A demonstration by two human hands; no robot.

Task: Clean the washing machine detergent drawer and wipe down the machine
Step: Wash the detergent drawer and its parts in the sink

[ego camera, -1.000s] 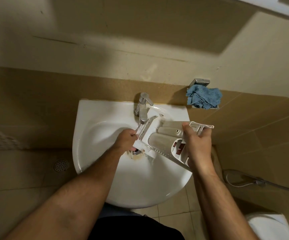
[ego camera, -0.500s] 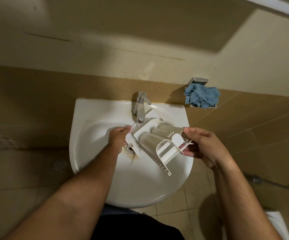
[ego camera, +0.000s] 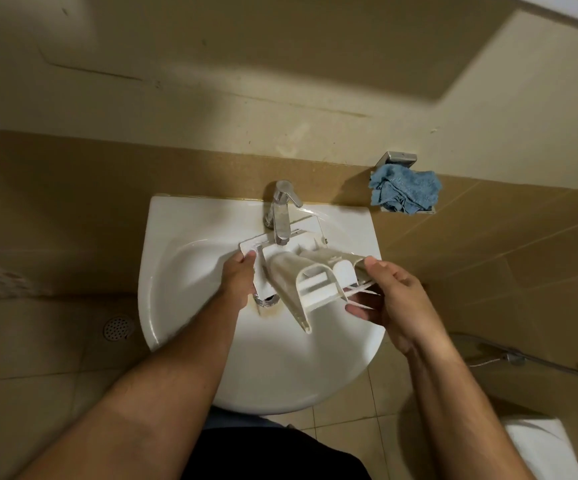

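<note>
Detergent drawer: white plastic, with curved compartment walls that look off-white, held over the basin at the centre of the frame. Its flat front panel sits toward the tap, partly under the spout; its rear end points to the lower right.

Left hand: grasps the front panel at its left edge, thumb on top, fingers hidden behind the panel.

Right hand: holds the rear end of the drawer, thumb on the upper rim, fingers loosely curled beneath the thin rails; how firm the contact is cannot be told.

Step in hand, as judged: rinsing the drawer beneath the tap. To do it well, keep both ends supported, tilt the drawer so each compartment passes under the spout and drains into the basin, and turn it over to reach the underside and the channels. Whether water is running is too unclear to state. Wet plastic may slip, so a firmer right-hand hold seems advisable.

Tap: chrome, single lever, upper centre.

Sink: white, with a brownish stain near the drain.

Cloth: blue, bunched on a metal wall holder at upper right, well apart from the drawer.

Floor drain: round, at left on the tiled floor.

Brands, labels, writing: none legible.
</note>
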